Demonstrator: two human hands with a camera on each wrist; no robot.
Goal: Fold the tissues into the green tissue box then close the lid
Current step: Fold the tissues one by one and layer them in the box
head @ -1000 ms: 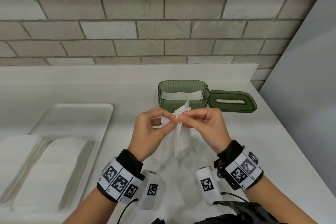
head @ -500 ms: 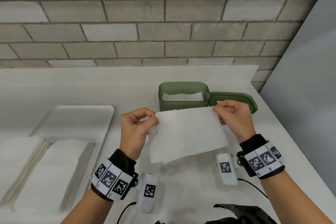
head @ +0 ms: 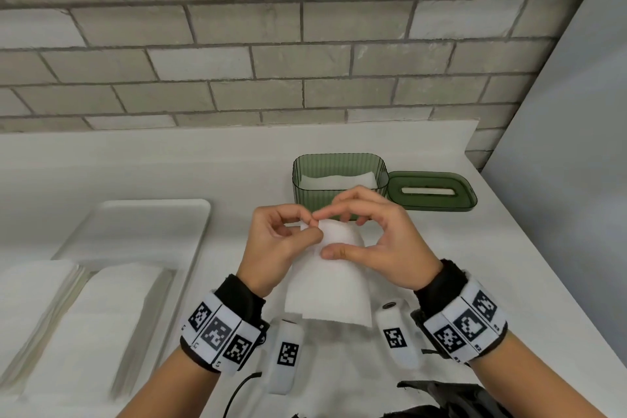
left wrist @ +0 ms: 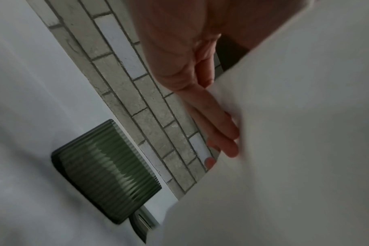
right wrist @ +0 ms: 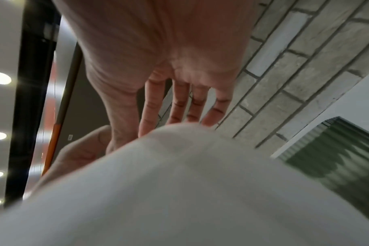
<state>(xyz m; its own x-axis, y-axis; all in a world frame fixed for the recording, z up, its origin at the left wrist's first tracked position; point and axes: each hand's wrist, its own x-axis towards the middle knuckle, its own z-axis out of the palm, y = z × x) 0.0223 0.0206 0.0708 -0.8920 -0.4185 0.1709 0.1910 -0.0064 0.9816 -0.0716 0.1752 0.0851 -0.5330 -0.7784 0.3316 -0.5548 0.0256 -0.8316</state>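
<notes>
A white tissue [head: 327, 285] hangs doubled over between my hands, in the air in front of the green tissue box [head: 339, 181]. My left hand [head: 278, 244] pinches its top edge at the left. My right hand [head: 373, 237] pinches the same top edge with its forefinger, its thumb pressed on the tissue's face lower down. The box stands open with folded white tissues [head: 339, 180] inside. Its green lid [head: 432, 192], with a slot in the middle, lies flat on the counter to the right of the box. The tissue [left wrist: 284, 149] fills much of the left wrist view and the tissue [right wrist: 179, 191] much of the right wrist view.
A white tray [head: 135, 231] lies on the counter at the left, with stacks of flat white tissues [head: 84, 316] on and beside its near end. A brick wall stands behind the counter. A grey panel closes off the right side. Something dark [head: 451, 397] lies at the near edge.
Half a second ago the tissue was spread wide between my hands. My right hand has since come left to meet the left hand, doubling the tissue over.
</notes>
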